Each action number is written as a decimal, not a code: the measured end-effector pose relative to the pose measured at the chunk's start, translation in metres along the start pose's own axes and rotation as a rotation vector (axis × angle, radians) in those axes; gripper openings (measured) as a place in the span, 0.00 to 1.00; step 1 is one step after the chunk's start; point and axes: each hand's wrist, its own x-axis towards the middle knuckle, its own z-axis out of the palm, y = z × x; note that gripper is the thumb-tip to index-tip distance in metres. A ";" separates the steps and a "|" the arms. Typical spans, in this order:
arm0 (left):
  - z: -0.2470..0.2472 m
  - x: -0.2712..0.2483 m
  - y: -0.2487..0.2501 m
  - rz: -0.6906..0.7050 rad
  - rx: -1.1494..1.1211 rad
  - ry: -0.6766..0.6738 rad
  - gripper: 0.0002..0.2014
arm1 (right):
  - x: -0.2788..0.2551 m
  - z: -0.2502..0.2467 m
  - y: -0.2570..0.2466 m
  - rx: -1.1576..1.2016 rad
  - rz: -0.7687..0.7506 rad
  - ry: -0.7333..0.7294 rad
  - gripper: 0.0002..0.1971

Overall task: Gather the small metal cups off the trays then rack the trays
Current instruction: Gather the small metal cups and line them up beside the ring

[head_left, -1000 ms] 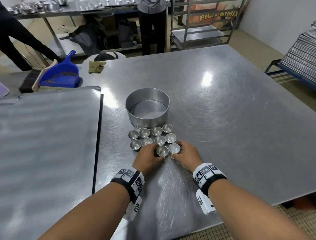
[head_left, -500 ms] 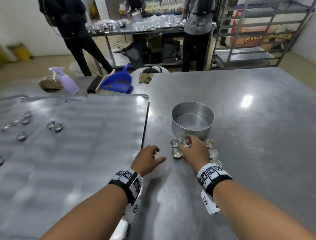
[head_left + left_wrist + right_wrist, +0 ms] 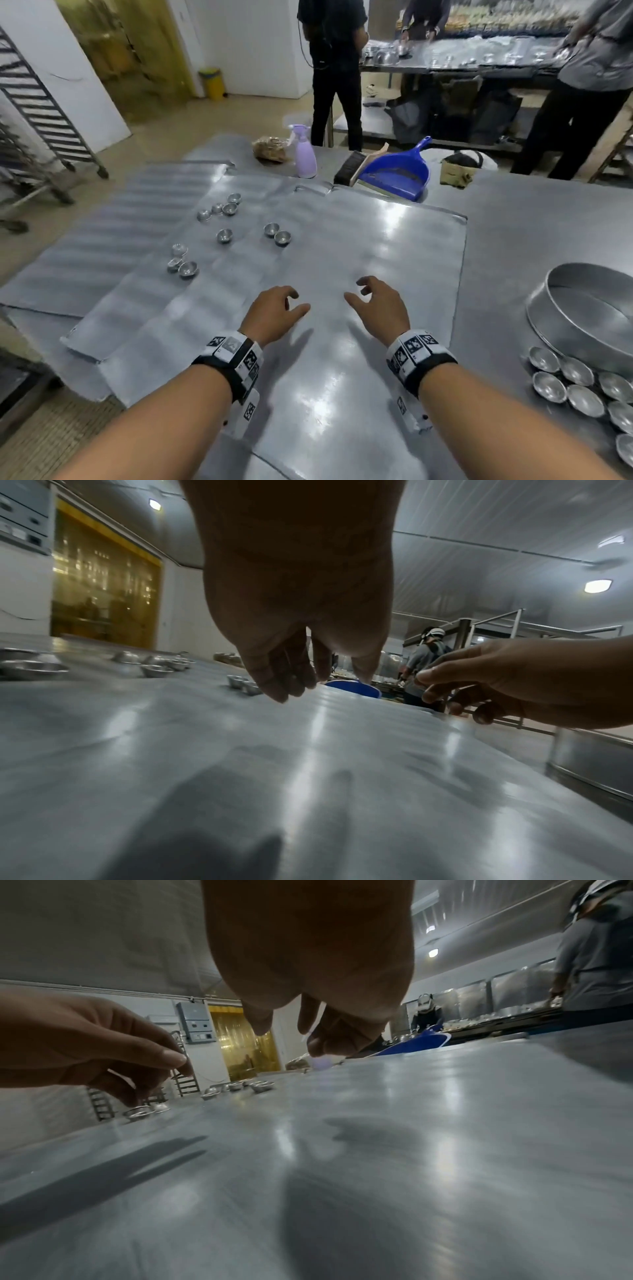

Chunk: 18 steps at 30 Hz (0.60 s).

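Observation:
Flat metal trays (image 3: 394,246) lie overlapped on the steel table. Several small metal cups (image 3: 278,234) are scattered on their far left part, seen low in the left wrist view as cups (image 3: 240,681) and in the right wrist view as cups (image 3: 262,1087). My left hand (image 3: 274,313) and right hand (image 3: 378,306) hover side by side above the near middle of the top tray, fingers loosely curled, holding nothing. A second group of cups (image 3: 579,390) sits on the table at the right, beside a round metal pan (image 3: 589,308).
A blue dustpan (image 3: 397,174) with a brush, a purple spray bottle (image 3: 305,154) and a bag lie at the table's far edge. A tray rack (image 3: 37,109) stands at the left. Several people work at a counter (image 3: 479,58) behind.
Both hands left the cup cluster by the round pan and moved left over the trays. My view swung left, so the pan and gathered cups now sit at the right edge.

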 end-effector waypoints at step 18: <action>-0.071 0.194 -0.129 -0.012 0.025 -0.111 0.26 | 0.181 0.116 -0.100 -0.229 -0.073 -0.221 0.23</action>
